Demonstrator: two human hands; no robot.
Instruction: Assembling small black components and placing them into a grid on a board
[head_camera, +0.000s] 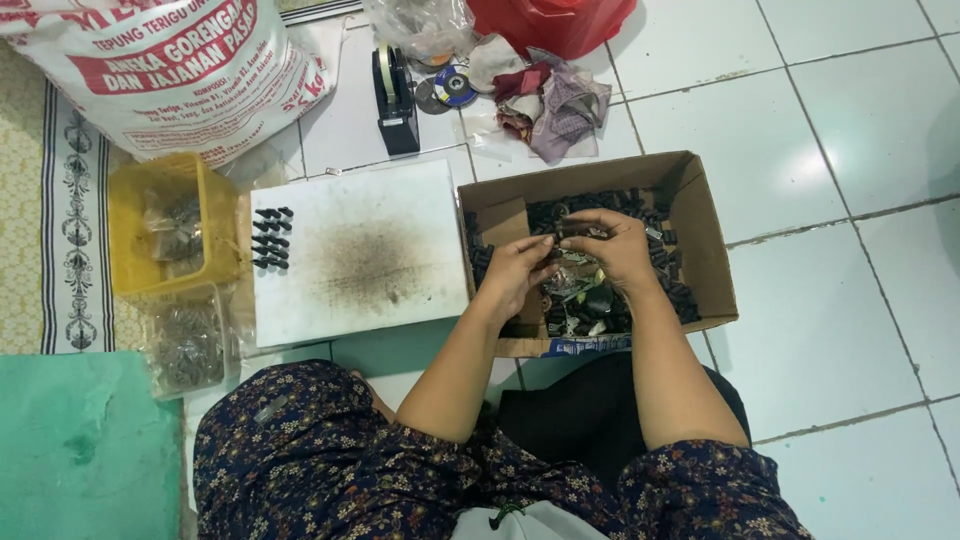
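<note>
Both hands, left hand (513, 270) and right hand (612, 245), pinch a small dark part (562, 235) between their fingertips above a cardboard box (700, 230) of black parts (600, 205).

The cardboard box (700, 215) sits on the floor (850, 330) before me, small parts (590, 305) inside it. Left of it lies the board (400, 210), a row of pieces (271, 238) at its left edge. Further left, a tub (125, 200); behind the board, the tape dispenser (396, 100).
</note>
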